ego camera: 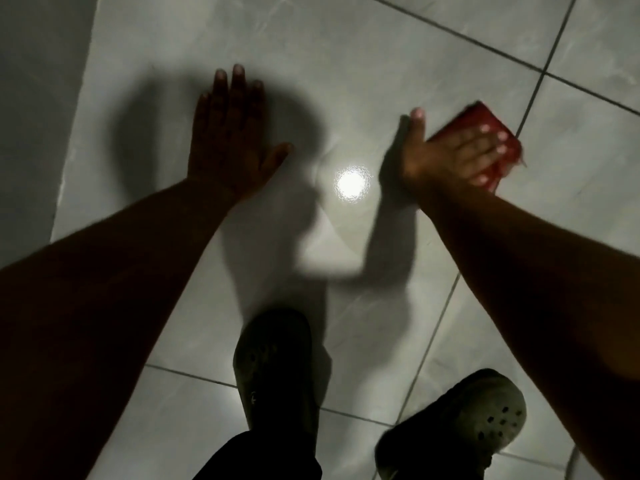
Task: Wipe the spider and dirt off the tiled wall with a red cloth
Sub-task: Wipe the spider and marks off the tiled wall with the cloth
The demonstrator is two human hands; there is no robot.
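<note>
My right hand point(457, 154) presses a folded red cloth point(485, 133) flat against the pale grey tiled surface point(346, 64), fingers spread over it and slightly blurred. My left hand point(232, 133) lies flat and open on the same big tile to the left, holding nothing. No spider or dirt shows on the tiles in this dim light.
A bright round light reflection point(351, 183) glares between my hands. Dark grout lines point(533, 95) cross at the upper right. Two dark clogs point(273, 362) point(474, 417) stand at the bottom. A darker grey strip point(34, 98) borders the left.
</note>
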